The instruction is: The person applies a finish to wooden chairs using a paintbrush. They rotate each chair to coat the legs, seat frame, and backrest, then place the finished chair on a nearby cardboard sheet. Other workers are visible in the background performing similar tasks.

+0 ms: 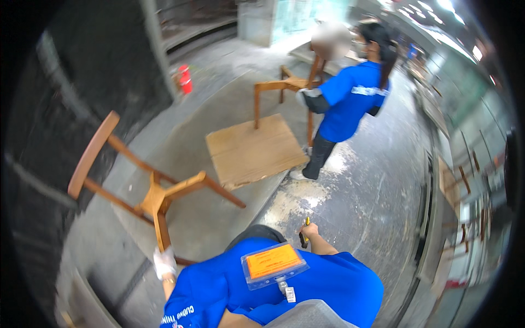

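A wooden chair frame [156, 199] without a seat stands tilted at my left, its curved backrest [94, 154] toward the dark wall. My left hand [164, 263], in a white glove, is closed round the near end of its frame. My bare right hand [310, 230] grips a slim yellow-and-black hand tool [303, 239] close to my body; its exact kind is too small to make out. Ahead, another wooden chair frame [284, 86] stands partly over a flat cardboard sheet [254, 147]. A co-worker in a blue shirt [353, 101] stands beside it, a gloved hand near the frame.
A red fire extinguisher [185, 80] stands by the dark wall [109, 60] at the far left. Several wooden pieces and panels [449, 186] line the right side. The worn concrete floor [377, 191] runs between them and the cardboard.
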### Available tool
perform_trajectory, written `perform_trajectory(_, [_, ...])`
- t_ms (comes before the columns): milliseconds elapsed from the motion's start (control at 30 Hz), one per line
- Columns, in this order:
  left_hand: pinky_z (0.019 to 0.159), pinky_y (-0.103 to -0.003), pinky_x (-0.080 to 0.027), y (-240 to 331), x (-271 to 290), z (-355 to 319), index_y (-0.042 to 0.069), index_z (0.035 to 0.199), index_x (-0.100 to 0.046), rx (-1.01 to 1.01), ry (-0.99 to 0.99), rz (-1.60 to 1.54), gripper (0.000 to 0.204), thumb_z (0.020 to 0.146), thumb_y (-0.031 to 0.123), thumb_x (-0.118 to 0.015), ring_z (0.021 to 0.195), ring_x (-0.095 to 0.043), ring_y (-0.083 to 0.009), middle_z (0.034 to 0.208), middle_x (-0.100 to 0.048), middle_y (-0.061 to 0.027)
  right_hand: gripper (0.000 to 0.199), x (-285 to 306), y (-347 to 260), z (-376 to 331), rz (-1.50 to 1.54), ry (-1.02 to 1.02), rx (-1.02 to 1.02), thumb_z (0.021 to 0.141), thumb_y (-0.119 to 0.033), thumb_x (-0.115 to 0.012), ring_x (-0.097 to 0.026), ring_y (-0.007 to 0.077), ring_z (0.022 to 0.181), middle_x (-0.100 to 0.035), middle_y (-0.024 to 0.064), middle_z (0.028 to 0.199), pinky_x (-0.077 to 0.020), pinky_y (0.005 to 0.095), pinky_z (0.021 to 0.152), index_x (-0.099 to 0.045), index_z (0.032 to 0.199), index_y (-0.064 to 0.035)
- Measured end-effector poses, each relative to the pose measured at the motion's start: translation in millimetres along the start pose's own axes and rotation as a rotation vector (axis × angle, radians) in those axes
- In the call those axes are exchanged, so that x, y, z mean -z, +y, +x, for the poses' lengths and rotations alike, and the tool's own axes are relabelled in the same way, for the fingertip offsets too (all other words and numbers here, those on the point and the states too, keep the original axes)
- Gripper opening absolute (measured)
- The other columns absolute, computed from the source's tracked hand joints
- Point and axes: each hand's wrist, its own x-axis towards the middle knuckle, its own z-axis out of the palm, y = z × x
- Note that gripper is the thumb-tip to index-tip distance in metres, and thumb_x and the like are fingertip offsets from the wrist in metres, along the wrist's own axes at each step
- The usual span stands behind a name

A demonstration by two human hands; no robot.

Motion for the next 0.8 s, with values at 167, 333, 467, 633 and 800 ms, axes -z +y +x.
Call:
perform_trajectory(167, [0.078, -0.042, -0.054, -7.1, 34.5, 22.2, 0.010, 0.119, -0.072, 0.077, -0.090, 0.137, 0.047, 0.084, 0.041, -0.072, 0.083, -0.072, -0.0305, 0.087, -0.075, -0.0130, 0.041, -14.6, -50.3, 2.6, 0.154, 0.039, -0.006, 0.080, -0.028, -0.084, -0.078, 0.0339, 0.098, -0.077, 0.0254, 0.104, -0.0616, 0.0429, 0.083, -0.077, 0.105, 0.0044])
perform_trajectory(333, [0.091, -0.041, -0.055, 18.4, 53.1, 48.1, 0.014, 0.139, -0.064, 0.062, -0.028, 0.028, 0.060, 0.085, 0.036, -0.074, 0.103, -0.073, -0.0361, 0.107, -0.077, -0.0172, 0.016, -20.9, -234.5, -34.4, 0.889, -0.413, 0.345, 0.095, -0.023, -0.079, -0.061, 0.0113, 0.064, -0.075, 0.0006, 0.095, -0.0447, 0.0282, 0.052, -0.071, 0.106, -0.0142])
perform_trajectory(467, [0.102, -0.038, -0.052, 45.7, 67.2, 72.7, 0.009, 0.155, -0.049, 0.040, 0.060, 0.197, 0.073, 0.090, 0.031, -0.074, 0.122, -0.068, -0.0332, 0.131, -0.071, -0.0214, 0.026, -7.9, -413.1, -102.5, 1.326, -0.902, 0.632, 0.101, -0.017, -0.072, -0.067, 0.0180, 0.110, -0.069, 0.0070, 0.122, -0.0544, 0.0331, 0.086, -0.065, 0.124, -0.0065])
perform_trajectory(633, [0.111, -0.038, -0.048, 73.8, 80.8, 104.2, 0.004, 0.156, -0.047, -0.006, 0.089, 0.285, 0.070, 0.097, 0.035, -0.069, 0.133, -0.060, -0.0360, 0.144, -0.062, -0.0240, 0.030, -23.5, -536.0, -146.9, 1.547, -1.090, 0.737, 0.100, -0.008, -0.071, -0.063, 0.0266, 0.123, -0.066, 0.0123, 0.129, -0.0538, 0.0466, 0.104, -0.062, 0.128, -0.0024])
perform_trajectory(800, [0.113, -0.041, -0.046, 111.5, 102.2, 126.3, 0.006, 0.156, -0.048, 0.010, 0.110, 0.428, 0.073, 0.099, 0.049, -0.062, 0.135, -0.059, -0.0379, 0.144, -0.062, -0.0240, 0.029, -59.4, -466.8, -70.8, 1.375, -0.877, 0.593, 0.102, -0.015, -0.071, -0.064, 0.0252, 0.124, -0.066, 0.0081, 0.136, -0.0554, 0.0483, 0.101, -0.061, 0.129, -0.0117])
